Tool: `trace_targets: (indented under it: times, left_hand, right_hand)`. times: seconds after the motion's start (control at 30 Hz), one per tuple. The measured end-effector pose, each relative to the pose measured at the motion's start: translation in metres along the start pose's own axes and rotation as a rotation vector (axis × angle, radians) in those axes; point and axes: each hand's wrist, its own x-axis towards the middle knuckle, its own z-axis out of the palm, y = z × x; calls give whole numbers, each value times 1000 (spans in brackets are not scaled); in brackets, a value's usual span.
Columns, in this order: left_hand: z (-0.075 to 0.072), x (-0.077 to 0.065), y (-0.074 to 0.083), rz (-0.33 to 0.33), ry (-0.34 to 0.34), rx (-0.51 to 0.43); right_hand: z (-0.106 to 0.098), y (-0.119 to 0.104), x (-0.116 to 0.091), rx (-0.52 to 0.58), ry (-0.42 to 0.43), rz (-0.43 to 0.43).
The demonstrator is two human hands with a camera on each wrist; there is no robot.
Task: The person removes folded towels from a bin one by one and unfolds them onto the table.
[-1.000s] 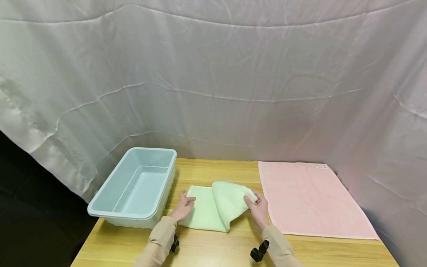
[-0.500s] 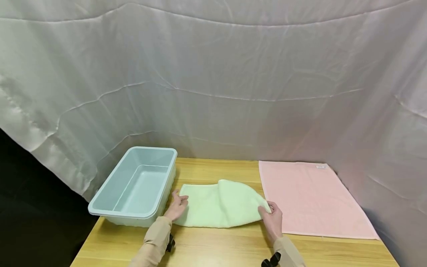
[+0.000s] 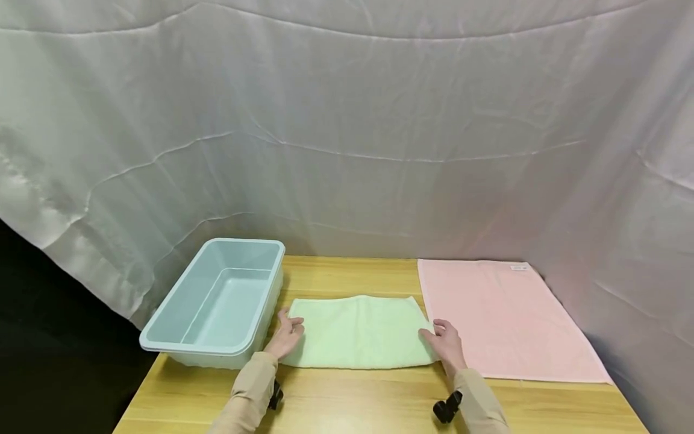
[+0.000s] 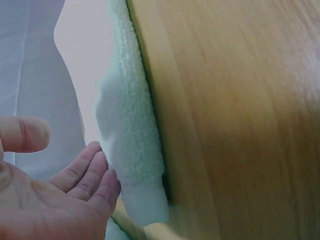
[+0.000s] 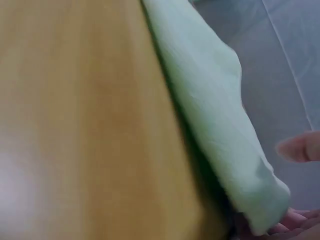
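Note:
A light green towel (image 3: 360, 333), folded into a wide rectangle, lies on the wooden table between both hands. My left hand (image 3: 286, 339) is at its left end; in the left wrist view the nearly straight fingers (image 4: 86, 175) touch the towel's edge while the thumb is held away from it. At the right end is my right hand (image 3: 447, 346). The right wrist view shows its thumb (image 5: 299, 146) apart from the towel, with the other fingers partly hidden behind the towel's corner (image 5: 267, 205).
Left of the towel stands a light blue plastic tub (image 3: 255, 348) with nothing in it. A pink towel (image 3: 509, 325) lies spread flat on the right side of the wooden table (image 3: 358, 401). A grey curtain (image 3: 347, 120) hangs behind the table.
The green towel's upper layer has been drawn rightward by the right hand and laid down flat, and its corner let go. The left hand has shifted slightly left.

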Motion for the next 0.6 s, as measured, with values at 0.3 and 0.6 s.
trace_targets:
  times: [0.3, 0.6]
  left_hand:
    - [3, -2, -1, -4, -15, -40]
    - [3, -2, 1, -11, -6, -14]
  right_hand:
    - [3, 0, 22, -29, 63, -189]
    - [5, 6, 17, -184, 188, -336]
